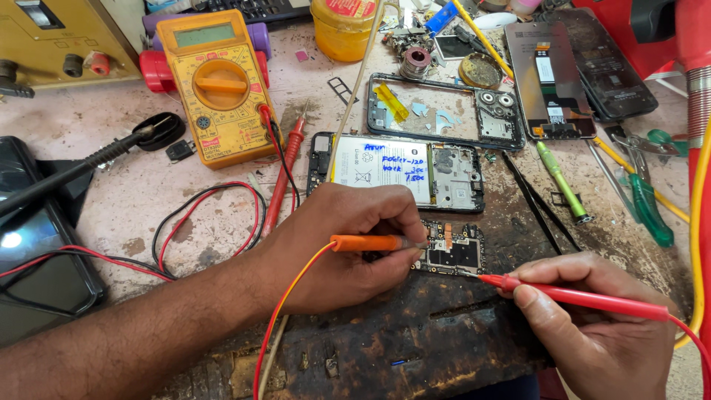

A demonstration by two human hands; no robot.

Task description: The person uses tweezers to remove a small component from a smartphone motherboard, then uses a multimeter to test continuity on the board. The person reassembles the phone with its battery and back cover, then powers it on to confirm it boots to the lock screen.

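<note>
Your right hand sits nearest you, its fingers pinched together around a red probe held like a pen, with the thumb on top and the probe's tip reaching past your fingertips to the lower right corner of a small circuit board. Your left hand lies just across from it, fingers closed around an orange probe whose metal tip pokes out beyond your fingertips onto the board's left part; an orange wire trails back from it under your wrist. The circuit board rests on a dark, scorched work mat, between the two sets of fingertips and touching both probe tips. Just beyond your left knuckles lies an opened phone body with its pale battery showing, marked with blue handwriting. Beyond that, an empty phone frame lies flat, and to the right of it a phone screen rests face down. Right of your right-hand fingers, further off, lie black tweezers, a green screwdriver and green-handled pliers. Far past your left forearm stands a yellow multimeter, with a spare red test lead and looped black and red wires beside it. A yellow jar stands at the far edge.
</note>
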